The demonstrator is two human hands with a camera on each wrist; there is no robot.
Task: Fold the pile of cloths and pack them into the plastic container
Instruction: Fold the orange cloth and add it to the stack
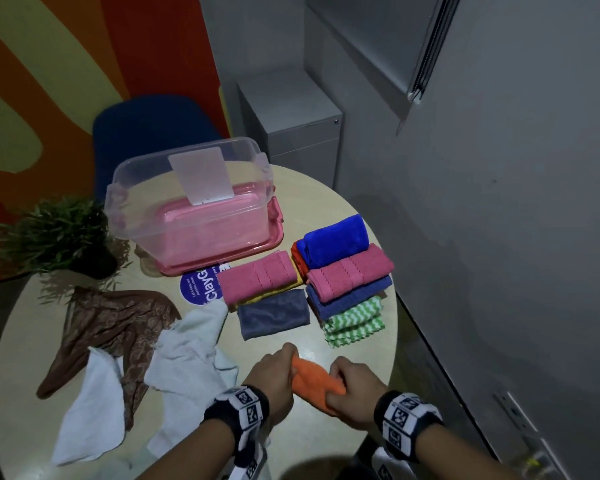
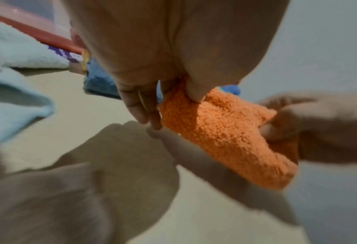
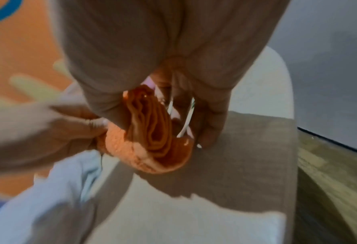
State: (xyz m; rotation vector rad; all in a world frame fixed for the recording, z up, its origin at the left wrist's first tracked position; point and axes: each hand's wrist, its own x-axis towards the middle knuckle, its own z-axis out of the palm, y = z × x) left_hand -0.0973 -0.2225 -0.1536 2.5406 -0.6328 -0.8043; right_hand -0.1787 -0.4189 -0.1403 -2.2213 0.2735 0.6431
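Both hands hold a folded orange cloth [image 1: 314,379] just above the near edge of the round table [image 1: 361,216]. My left hand [image 1: 274,368] pinches its left end [image 2: 221,132] between thumb and fingers. My right hand [image 1: 352,388] grips its right end, where the folded layers [image 3: 154,137] show. The clear plastic container [image 1: 191,202] stands open on its pink lid [image 1: 219,261] at the back. Folded cloths lie in front of it: pink [image 1: 257,277], grey [image 1: 274,315], and a stack of blue [image 1: 336,240], pink, blue and green zigzag [image 1: 355,322].
Unfolded white cloths [image 1: 187,341] and a brown patterned cloth [image 1: 115,323] lie on the table's left half. A potted plant [image 1: 59,233] stands at the far left. A blue chair [image 1: 146,133] and a grey cabinet [image 1: 291,126] are behind; a grey wall is close on the right.
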